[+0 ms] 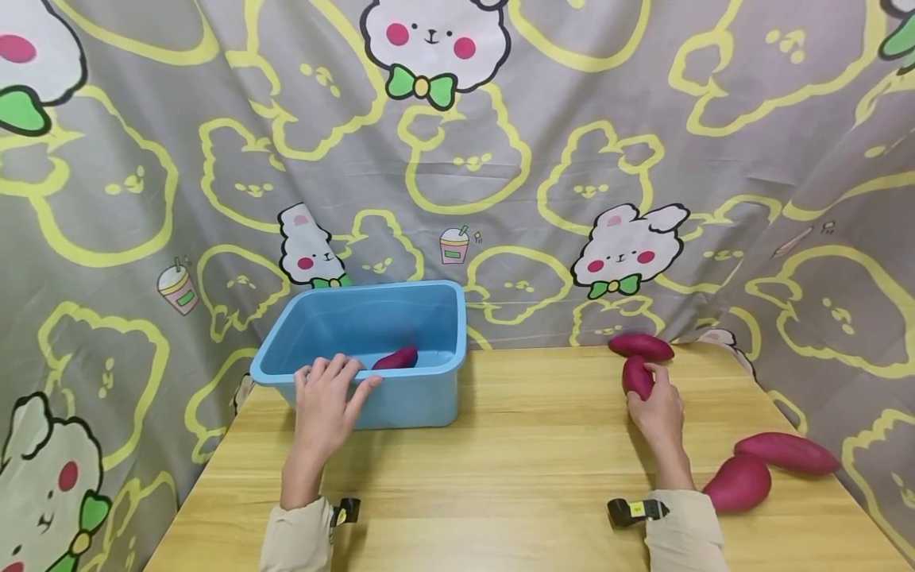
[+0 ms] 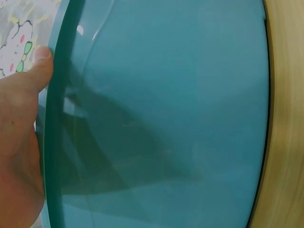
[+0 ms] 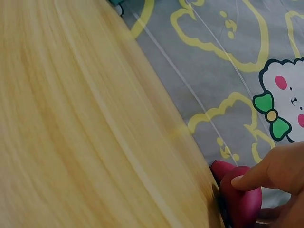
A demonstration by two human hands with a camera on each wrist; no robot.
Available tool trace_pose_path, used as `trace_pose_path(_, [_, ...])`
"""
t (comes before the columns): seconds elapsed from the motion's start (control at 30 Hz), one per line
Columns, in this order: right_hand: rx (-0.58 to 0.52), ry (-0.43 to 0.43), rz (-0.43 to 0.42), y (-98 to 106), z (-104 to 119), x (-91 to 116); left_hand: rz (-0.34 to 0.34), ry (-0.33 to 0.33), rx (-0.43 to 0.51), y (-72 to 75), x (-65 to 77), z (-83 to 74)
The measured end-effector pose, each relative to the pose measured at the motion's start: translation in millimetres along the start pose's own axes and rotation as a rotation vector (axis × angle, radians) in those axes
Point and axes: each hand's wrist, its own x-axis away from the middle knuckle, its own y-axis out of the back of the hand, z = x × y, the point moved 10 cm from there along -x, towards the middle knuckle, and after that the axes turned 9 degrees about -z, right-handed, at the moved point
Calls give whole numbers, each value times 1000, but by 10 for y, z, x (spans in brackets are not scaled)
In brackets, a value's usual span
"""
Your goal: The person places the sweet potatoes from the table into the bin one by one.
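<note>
My right hand [image 1: 658, 409] pinches a purple sweet potato [image 1: 637, 378] between thumb and fingers at the table's far right. Directly behind it lies another sweet potato [image 1: 642, 346]; the two overlap in the head view. The right wrist view shows the thumb pressed on the held sweet potato [image 3: 241, 199]. My left hand [image 1: 325, 405] grips the near rim of a blue plastic tub [image 1: 436, 397], its fingers bent over the edge. In the left wrist view the thumb lies on the rim. Inside the tub is one sweet potato [image 1: 396, 359], partly hidden by the front wall.
Two more sweet potatoes lie together at the right, a rounder one [image 1: 739, 483] beside my right sleeve and a longer one [image 1: 786, 453] behind it. The wooden table [image 1: 515, 477] meets a grey cartoon-print curtain [image 1: 529, 230] at the back and sides.
</note>
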Motion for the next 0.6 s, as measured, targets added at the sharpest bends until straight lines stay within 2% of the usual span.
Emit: trace_pose_path(0.6, [2, -12, 5, 51, 100, 24, -9, -4, -5, -14, -1, 19])
